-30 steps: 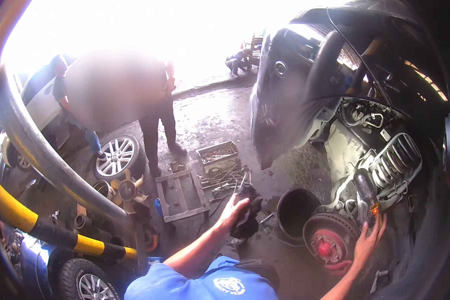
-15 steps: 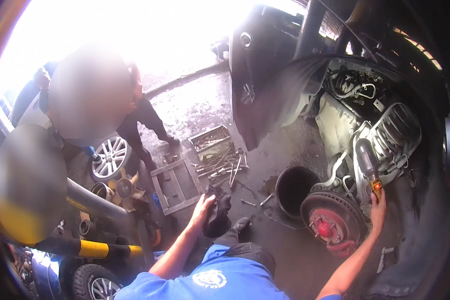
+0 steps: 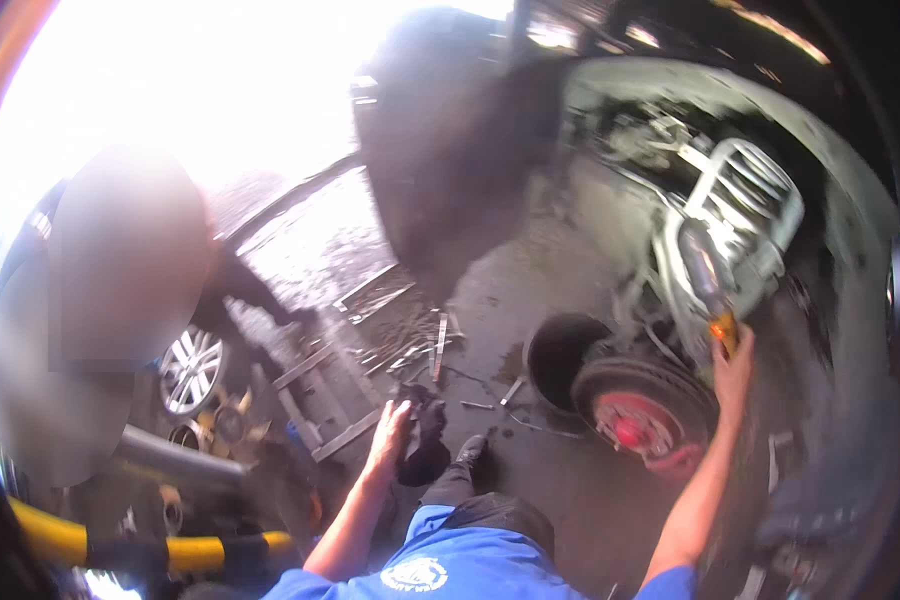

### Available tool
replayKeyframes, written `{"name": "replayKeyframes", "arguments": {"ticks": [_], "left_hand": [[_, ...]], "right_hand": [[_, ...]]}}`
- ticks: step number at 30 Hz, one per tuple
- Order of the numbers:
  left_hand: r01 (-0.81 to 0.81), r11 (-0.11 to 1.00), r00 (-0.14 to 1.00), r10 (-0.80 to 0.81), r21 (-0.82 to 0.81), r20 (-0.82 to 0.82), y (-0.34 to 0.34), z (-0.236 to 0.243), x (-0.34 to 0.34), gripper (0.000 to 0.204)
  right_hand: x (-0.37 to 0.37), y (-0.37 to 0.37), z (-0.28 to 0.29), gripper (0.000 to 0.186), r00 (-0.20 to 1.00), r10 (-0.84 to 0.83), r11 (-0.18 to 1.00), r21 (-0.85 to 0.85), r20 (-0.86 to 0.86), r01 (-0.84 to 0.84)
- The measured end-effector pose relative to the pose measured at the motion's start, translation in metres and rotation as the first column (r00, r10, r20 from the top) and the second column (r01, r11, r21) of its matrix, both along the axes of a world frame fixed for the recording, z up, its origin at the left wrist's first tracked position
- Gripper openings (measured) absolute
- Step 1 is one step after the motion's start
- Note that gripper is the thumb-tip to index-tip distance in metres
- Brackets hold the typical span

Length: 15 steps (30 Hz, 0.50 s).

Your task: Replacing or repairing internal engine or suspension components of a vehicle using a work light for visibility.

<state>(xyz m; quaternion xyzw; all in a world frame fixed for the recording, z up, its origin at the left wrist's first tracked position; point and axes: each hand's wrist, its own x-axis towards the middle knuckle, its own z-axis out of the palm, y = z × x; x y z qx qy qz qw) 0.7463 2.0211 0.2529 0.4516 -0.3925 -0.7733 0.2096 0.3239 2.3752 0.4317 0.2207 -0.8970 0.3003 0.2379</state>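
Note:
At the right, my right hand point(image 3: 733, 367) is closed round the yellow-orange end of a dark, rounded cylinder point(image 3: 703, 265); its kind is not plain. The cylinder points up and away, in front of the pale coil spring and suspension arm point(image 3: 745, 195) in an open wheel well. Below and to the left of this hand sits a brake disc point(image 3: 645, 375) with a red hub point(image 3: 628, 432). My left hand point(image 3: 391, 432) grips a crumpled black cloth point(image 3: 426, 440), held above the floor near my shoe. Part of the cloth hides behind the fingers.
A black bucket point(image 3: 562, 352) stands beside the disc. Loose wrenches point(image 3: 410, 345) and a metal frame point(image 3: 332, 405) lie on the floor ahead. Two blurred people are at left, near an alloy wheel point(image 3: 192, 372) and a yellow-black bar point(image 3: 195, 552).
The view has swung, so the car and floor items sit further left. My right hand and the dark cylinder are slightly higher in the picture. Both hands keep their hold.

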Motion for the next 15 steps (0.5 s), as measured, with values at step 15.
{"name": "replayKeyframes", "arguments": {"ticks": [15], "left_hand": [[0.179,0.975,0.969,-0.197,-0.131,-0.146,0.026,0.013,-0.12,0.053]], "right_hand": [[0.019,-0.023,0.032,0.05,0.99,0.029,1.0,0.002,-0.135,-0.029]]}}
